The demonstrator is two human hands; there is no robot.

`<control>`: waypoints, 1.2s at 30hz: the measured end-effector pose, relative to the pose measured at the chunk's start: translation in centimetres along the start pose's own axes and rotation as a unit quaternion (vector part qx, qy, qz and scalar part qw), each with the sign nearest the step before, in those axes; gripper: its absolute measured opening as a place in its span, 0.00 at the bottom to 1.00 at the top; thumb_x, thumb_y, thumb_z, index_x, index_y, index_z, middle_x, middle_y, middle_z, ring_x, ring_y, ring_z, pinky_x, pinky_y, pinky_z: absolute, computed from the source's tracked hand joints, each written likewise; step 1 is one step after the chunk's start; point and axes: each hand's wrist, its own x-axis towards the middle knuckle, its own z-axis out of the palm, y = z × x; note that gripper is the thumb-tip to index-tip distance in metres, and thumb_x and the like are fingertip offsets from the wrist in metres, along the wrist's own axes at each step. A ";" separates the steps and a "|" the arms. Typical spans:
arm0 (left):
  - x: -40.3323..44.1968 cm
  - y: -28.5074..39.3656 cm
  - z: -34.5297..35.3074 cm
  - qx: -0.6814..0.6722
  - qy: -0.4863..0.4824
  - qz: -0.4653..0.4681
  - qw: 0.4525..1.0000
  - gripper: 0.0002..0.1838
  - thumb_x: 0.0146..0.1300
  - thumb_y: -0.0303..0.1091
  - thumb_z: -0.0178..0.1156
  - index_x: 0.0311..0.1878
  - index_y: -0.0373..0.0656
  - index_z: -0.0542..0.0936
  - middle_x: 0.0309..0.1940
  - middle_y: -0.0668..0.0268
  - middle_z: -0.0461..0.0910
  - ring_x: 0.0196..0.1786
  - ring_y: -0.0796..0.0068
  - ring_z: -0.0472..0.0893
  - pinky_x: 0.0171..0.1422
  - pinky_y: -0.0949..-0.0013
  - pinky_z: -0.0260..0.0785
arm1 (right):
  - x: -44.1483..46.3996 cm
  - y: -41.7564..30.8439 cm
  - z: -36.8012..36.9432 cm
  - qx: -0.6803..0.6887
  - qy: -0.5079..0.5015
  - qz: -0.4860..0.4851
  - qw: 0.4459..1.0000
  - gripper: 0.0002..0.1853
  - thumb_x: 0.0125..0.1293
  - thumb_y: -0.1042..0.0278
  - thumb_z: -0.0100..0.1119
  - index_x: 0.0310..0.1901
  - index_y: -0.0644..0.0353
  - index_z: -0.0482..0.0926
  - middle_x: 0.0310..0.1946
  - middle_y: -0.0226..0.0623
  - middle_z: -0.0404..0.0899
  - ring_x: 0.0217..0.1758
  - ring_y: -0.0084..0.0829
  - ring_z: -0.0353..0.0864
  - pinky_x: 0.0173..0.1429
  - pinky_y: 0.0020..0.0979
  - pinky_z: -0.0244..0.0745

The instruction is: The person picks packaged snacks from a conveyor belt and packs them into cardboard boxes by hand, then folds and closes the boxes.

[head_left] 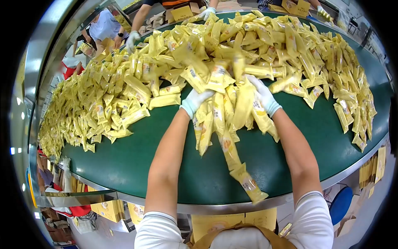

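Note:
Both of my hands wear white gloves and reach over the green table surface (137, 166) into a heap of yellow wrapped snack packets (244, 99). My left hand (197, 101) grips the near left side of a loose bunch, its fingers partly hidden beneath the packets. On the other side, my right hand (264, 96) presses its bent fingers against the same bunch. Several packets hang down between my hands, and one packet (248, 184) lies nearer the front edge. Just beyond my hands, some packets are blurred by motion.
More packets (95, 99) spread thickly left, back and right. Across the table are a co-worker's gloved hands (132, 40) and cardboard boxes (182, 12). A metal rim (211, 208) borders the near side. Yellow cartons (217, 224) stand below it, with a blue stool (341, 205) at right.

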 end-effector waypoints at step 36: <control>-42.8 6.7 10.0 0.298 0.219 -0.086 0.925 0.36 0.67 0.52 0.62 0.73 0.43 0.70 0.74 0.50 0.66 0.73 0.47 0.69 0.79 0.55 0.60 | -29.8 -19.3 3.2 0.077 -0.153 0.130 0.977 0.16 0.73 0.69 0.59 0.57 0.69 0.78 0.56 0.44 0.79 0.61 0.35 0.77 0.67 0.35 0.72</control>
